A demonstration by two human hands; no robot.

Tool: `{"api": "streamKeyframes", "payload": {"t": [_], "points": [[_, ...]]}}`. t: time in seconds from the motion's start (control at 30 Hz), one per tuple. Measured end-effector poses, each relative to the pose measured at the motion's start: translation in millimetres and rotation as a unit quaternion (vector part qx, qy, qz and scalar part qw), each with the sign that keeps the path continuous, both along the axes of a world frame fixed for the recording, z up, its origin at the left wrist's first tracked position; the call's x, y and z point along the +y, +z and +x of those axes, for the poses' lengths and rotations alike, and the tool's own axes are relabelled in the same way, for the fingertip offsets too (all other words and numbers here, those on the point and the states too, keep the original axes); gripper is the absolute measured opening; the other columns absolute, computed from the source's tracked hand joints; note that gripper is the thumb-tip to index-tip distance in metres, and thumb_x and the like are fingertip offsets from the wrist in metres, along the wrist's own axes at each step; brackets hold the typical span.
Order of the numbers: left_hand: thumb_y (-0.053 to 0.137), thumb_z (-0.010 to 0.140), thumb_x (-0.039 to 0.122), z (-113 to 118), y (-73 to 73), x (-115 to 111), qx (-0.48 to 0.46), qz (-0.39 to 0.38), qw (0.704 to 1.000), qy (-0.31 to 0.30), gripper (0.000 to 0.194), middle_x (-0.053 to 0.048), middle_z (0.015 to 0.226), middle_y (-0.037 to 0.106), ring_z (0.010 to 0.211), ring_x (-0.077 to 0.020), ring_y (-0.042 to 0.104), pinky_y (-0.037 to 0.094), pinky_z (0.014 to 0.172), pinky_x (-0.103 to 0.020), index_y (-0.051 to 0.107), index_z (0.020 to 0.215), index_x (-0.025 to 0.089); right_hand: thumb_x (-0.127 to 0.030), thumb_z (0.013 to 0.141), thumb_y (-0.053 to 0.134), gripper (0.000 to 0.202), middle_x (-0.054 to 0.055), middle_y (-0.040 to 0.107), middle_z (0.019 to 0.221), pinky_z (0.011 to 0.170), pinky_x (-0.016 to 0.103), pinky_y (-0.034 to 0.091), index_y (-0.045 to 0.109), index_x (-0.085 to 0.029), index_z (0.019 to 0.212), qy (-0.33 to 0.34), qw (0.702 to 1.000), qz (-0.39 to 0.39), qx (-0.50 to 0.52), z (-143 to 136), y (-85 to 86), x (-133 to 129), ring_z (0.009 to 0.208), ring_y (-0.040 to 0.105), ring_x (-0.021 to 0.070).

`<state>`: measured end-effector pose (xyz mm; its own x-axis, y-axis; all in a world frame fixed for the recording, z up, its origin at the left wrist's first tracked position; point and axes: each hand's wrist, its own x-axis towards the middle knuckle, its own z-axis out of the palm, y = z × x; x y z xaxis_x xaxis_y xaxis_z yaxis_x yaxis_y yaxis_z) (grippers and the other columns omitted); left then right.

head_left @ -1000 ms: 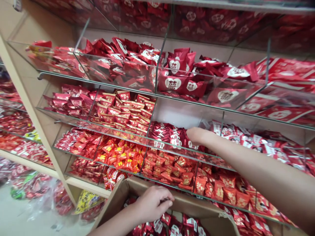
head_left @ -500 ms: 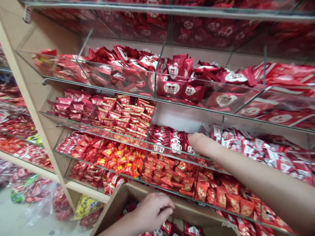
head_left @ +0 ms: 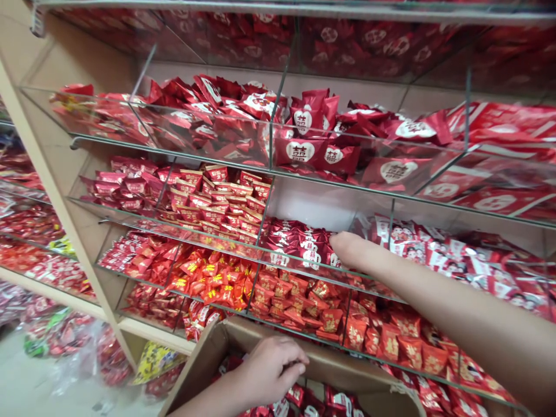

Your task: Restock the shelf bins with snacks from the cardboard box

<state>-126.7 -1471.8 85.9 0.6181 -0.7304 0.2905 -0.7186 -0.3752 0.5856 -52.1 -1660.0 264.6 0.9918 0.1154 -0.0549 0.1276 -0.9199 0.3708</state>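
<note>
My right hand point(head_left: 348, 250) reaches over the clear front edge of a middle shelf compartment, at the right end of neat rows of dark red packets point(head_left: 299, 238) with white print. Its fingertips are hidden among the packets, so what they hold does not show. Below, my left hand point(head_left: 278, 365) hovers over an open cardboard box point(head_left: 347, 370), its fingers curled and the thumb near the fingertips; nothing shows between them. Inside the box lie more dark red packets point(head_left: 339, 399) with white print.
Clear dividers split the shelves. Orange-red packets point(head_left: 286, 298) fill the compartment below, pink-and-white packets point(head_left: 456, 260) lie to the right, and heart-print packets point(head_left: 304, 152) sit above. A yellow bag point(head_left: 156, 360) and other bags stand low at the left.
The view has shifted slightly. Both hands keep nearly the same places and poses, my right at the packet rows and my left over the box.
</note>
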Motion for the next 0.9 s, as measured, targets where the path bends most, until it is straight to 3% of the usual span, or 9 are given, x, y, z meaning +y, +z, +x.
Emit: {"api": "streamKeyframes", "payload": {"t": [0.1,0.2,0.3,0.4,0.53,0.73,0.9], "points": [[0.048,0.079,0.018,-1,-0.3,0,-0.005,0.001,1.000,-0.003,0.017,-0.001,0.078,0.065,0.071,-0.0127,0.058,0.042,0.067,-0.020,0.064,0.086,0.019,-0.002,0.069,0.048,0.030,0.024,0.060,0.098,0.075,0.035,0.046,0.059,-0.001,0.098,-0.001,0.999,-0.014,-0.040,-10,0.0,0,0.091,0.059,0.0287],[0.047,0.079,0.019,-1,-1.1,0,-0.012,-0.001,1.000,-0.005,0.018,-0.002,0.078,0.065,0.071,-0.0132,0.058,0.042,0.067,-0.020,0.064,0.087,0.019,-0.017,0.071,0.056,0.033,0.022,0.058,0.099,0.077,0.034,0.045,0.055,-0.004,0.102,0.016,0.997,-0.004,-0.069,-12,0.8,1,0.092,0.057,0.0280],[0.047,0.079,0.019,0,-1.7,0,-0.015,-0.002,1.000,-0.005,0.018,-0.002,0.078,0.065,0.071,-0.0132,0.058,0.042,0.068,-0.021,0.063,0.087,0.019,-0.037,0.065,0.064,0.038,0.014,0.059,0.096,0.074,0.028,0.045,0.056,-0.012,0.093,0.093,0.994,0.035,-0.043,-3,-1.1,3,0.088,0.058,0.0241],[0.047,0.080,0.019,0,-1.2,0,-0.014,0.002,1.000,-0.004,0.018,-0.002,0.078,0.065,0.072,-0.0129,0.058,0.042,0.068,-0.020,0.063,0.087,0.019,-0.042,0.058,0.069,0.045,0.012,0.059,0.096,0.074,0.027,0.044,0.055,-0.013,0.090,0.167,0.984,0.065,-0.017,10,-7.8,5,0.089,0.057,0.0239],[0.046,0.080,0.020,-1,0.7,0,-0.016,0.004,1.000,-0.010,0.019,-0.002,0.078,0.065,0.073,-0.0134,0.059,0.042,0.069,-0.021,0.063,0.088,0.019,-0.039,0.055,0.073,0.050,0.012,0.061,0.096,0.072,0.029,0.044,0.052,-0.014,0.093,0.153,0.986,0.062,-0.020,19,-14.7,6,0.090,0.058,0.0252],[0.046,0.081,0.020,-1,1.4,0,-0.021,0.007,1.000,-0.014,0.019,-0.002,0.078,0.065,0.072,-0.0135,0.058,0.042,0.067,-0.021,0.063,0.089,0.019,-0.043,0.063,0.066,0.040,0.013,0.063,0.092,0.067,0.031,0.045,0.054,-0.015,0.088,0.117,0.992,0.037,-0.009,17,-12.0,7,0.085,0.061,0.0272],[0.046,0.080,0.019,-1,0.9,0,-0.022,0.012,1.000,-0.017,0.018,-0.002,0.080,0.065,0.073,-0.0135,0.058,0.041,0.068,-0.021,0.062,0.089,0.020,-0.055,0.063,0.061,0.057,0.014,0.063,0.092,0.063,0.031,0.045,0.048,-0.014,0.101,0.100,0.992,0.073,-0.018,13,-12.3,7,0.083,0.061,0.0274]]}}
